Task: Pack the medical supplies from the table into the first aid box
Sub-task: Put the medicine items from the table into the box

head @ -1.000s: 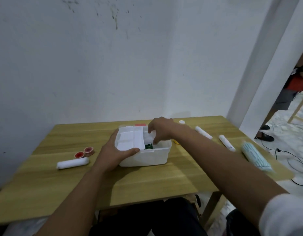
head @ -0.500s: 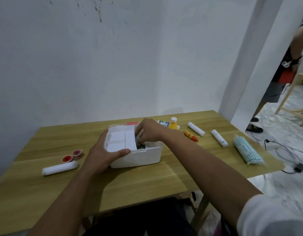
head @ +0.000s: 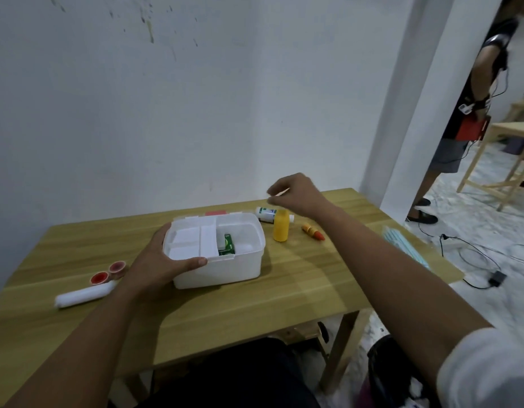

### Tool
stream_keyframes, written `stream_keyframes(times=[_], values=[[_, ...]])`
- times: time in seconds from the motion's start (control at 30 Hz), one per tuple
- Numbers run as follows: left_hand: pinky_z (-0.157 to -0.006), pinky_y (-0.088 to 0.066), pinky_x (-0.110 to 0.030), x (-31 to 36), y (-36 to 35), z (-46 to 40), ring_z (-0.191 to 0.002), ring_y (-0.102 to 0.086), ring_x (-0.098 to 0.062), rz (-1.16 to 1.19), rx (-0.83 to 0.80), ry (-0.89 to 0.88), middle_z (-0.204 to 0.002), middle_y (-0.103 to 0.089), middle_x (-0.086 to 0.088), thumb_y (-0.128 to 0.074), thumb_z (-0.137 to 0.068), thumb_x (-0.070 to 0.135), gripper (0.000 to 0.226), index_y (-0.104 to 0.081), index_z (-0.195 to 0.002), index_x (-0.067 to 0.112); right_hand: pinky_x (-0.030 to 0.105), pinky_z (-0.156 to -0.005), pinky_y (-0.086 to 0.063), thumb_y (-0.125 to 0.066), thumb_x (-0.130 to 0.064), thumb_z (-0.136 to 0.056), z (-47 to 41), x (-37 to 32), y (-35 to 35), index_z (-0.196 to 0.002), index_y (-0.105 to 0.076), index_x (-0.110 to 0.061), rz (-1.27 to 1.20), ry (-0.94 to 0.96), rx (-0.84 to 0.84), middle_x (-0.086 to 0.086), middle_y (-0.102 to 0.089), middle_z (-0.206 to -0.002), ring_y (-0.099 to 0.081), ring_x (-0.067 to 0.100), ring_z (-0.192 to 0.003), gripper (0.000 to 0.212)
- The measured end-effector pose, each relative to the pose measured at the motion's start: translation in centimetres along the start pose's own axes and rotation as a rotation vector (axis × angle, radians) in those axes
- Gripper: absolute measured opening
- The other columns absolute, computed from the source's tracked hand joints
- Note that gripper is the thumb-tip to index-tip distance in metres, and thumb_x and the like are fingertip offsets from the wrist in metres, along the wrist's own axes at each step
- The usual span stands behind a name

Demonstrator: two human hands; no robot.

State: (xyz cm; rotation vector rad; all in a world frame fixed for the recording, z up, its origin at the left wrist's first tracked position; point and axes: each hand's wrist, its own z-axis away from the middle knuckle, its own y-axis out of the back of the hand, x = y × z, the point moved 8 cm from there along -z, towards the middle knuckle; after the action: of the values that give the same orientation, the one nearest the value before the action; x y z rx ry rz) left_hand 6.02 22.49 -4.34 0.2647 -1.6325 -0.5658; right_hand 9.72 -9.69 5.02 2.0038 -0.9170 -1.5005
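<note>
The white first aid box (head: 225, 273) stands open on the wooden table (head: 284, 295). Inside it are a green carton (head: 229, 245) and a white roll (head: 245, 247), beside a white divided tray. My left hand (head: 157, 263) grips the box's near left corner, thumb along the front rim. My right hand (head: 294, 193) hovers empty above and behind a yellow bottle (head: 280, 229), with its fingers loosely curled. A white bottle (head: 265, 214) lies behind the yellow one. An orange-red tube (head: 313, 232) lies right of it.
A white bandage roll (head: 84, 294) and two red tape rolls (head: 100, 278) (head: 117, 267) lie left of the box. A pack of blue masks (head: 402, 248) sits by the table's right edge, partly behind my right arm. A person (head: 466, 119) stands at the doorway.
My right hand has come out of the box and risen to the right, above the bottles. My left hand has kept its hold on the box.
</note>
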Motion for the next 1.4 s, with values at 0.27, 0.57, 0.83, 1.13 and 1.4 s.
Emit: stream_keyframes(times=[0.27, 0.57, 0.83, 1.13, 1.4], values=[[-0.091, -0.05, -0.037, -0.1, 0.9, -2.2, -0.123, -0.047, -0.021, -0.025, -0.059, -0.005, -0.143, -0.048, 0.01, -0.09, -0.058, 0.061, 0.114, -0.033, -0.153, 0.036, 0.037, -0.087, -0.058, -0.074, -0.013, -0.082, 2.1, 12.6, 8.7, -0.101, -0.079, -0.008, 0.367, -0.376, 0.065, 0.007, -0.077, -0.102, -0.07, 0.024, -0.097, 0.02], [-0.069, -0.038, -0.016, 1.9, -0.4, -2.1, -0.1, -0.05, -0.011, -0.009, -0.063, -0.052, -0.103, -0.042, 0.033, -0.083, -0.079, 0.02, 0.061, -0.038, -0.1, 0.055, 0.037, -0.093, -0.053, -0.07, -0.033, -0.079, 10.1, 21.7, 11.0, -0.133, -0.055, -0.007, 0.842, -0.967, -0.402, 0.011, -0.059, -0.114, -0.061, 0.028, -0.105, 0.062], [-0.073, -0.046, -0.019, -0.1, 0.0, -2.3, -0.108, -0.053, -0.004, 0.004, -0.162, -0.042, -0.121, -0.048, 0.027, -0.094, -0.051, 0.055, 0.097, -0.035, -0.128, 0.056, 0.034, -0.076, -0.056, -0.094, -0.022, -0.06, 6.6, 15.1, 12.4, -0.102, -0.063, -0.003, 0.823, -0.769, -0.222, 0.01, -0.064, -0.094, -0.066, 0.028, -0.089, 0.055], [-0.081, -0.052, -0.026, -1.8, 0.1, -2.5, -0.124, -0.05, -0.016, -0.017, -0.142, -0.022, -0.14, -0.049, 0.011, -0.092, -0.058, 0.056, 0.119, -0.026, -0.154, 0.038, 0.034, -0.083, -0.055, -0.09, -0.028, -0.068, 2.2, -3.8, 3.4, -0.119, -0.072, -0.021, 0.424, -0.158, -0.288, 0.001, -0.066, -0.117, -0.063, 0.02, -0.102, 0.055], [-0.098, -0.054, -0.041, -2.5, 0.2, -2.8, -0.13, -0.05, -0.017, -0.056, -0.142, -0.015, -0.148, -0.047, 0.012, -0.091, -0.051, 0.068, 0.128, -0.023, -0.155, 0.041, 0.025, -0.061, -0.05, -0.092, -0.021, -0.067, 3.3, -8.5, -8.1, -0.111, -0.077, -0.018, 0.602, 0.07, -0.571, -0.002, -0.071, -0.11, -0.067, 0.018, -0.099, 0.046]])
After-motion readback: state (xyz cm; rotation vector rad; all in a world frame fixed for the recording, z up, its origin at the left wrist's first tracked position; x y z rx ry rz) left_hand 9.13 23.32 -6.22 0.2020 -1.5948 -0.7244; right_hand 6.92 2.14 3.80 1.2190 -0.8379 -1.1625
